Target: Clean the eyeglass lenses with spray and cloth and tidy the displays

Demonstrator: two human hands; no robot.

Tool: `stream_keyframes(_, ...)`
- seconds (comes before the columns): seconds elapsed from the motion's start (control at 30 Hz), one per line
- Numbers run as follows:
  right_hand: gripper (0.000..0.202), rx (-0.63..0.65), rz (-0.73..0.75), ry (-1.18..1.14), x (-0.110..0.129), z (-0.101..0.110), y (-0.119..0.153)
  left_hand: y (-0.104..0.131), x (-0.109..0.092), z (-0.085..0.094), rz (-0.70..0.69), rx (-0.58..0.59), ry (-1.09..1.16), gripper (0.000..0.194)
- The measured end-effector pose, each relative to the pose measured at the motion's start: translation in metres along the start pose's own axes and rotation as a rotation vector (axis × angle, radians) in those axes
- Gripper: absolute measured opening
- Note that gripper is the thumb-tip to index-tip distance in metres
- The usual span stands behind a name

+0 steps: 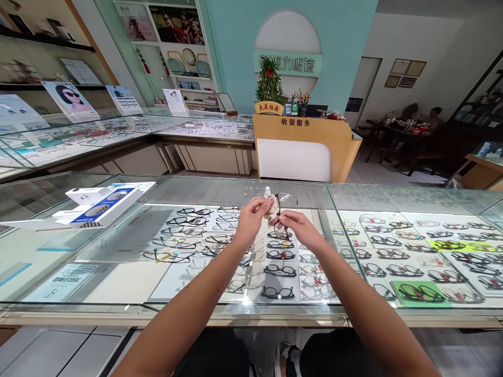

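Above the glass counter, both hands meet around a dark-framed pair of eyeglasses point(278, 201). My left hand point(250, 219) pinches a crumpled whitish cloth or tissue point(271, 208) against the glasses, covering part of them. My right hand point(301, 228) grips the frame between thumb and fingertips from the other side. A thin temple arm of the glasses sticks out to the right, past the cloth. The lenses are mostly hidden by the cloth and fingers.
The glass display counter point(118, 309) holds rows of eyeglasses point(280, 270). A white and blue box point(104, 207) lies on its top at left. Beyond stand a wooden cashier desk point(302, 152), more showcases point(208, 131) and, far right, a person point(434, 118) at a table.
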State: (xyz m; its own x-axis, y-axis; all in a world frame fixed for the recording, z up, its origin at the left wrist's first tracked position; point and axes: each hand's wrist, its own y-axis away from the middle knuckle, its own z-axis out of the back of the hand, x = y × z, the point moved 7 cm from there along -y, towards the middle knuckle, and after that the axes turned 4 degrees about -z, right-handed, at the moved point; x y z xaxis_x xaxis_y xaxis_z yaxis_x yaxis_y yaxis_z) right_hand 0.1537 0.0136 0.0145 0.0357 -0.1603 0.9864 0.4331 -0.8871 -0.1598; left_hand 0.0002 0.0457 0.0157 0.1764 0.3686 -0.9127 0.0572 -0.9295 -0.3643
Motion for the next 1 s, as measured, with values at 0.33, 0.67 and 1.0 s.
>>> stream_keyframes(0.33,0.042,0.038,0.030,0.047,0.001,0.000,0.000,-0.001,0.013,0.005,0.332,0.092,-0.123,0.063)
stream_keyframes(0.67,0.045,0.046,-0.044,-0.014,-0.007,-0.001,0.000,0.009,0.004,-0.020,0.335,0.251,0.330,0.046)
stream_keyframes(1.0,0.046,0.030,-0.096,-0.074,-0.014,-0.004,0.000,0.007,0.000,-0.022,0.251,0.242,0.328,0.049)
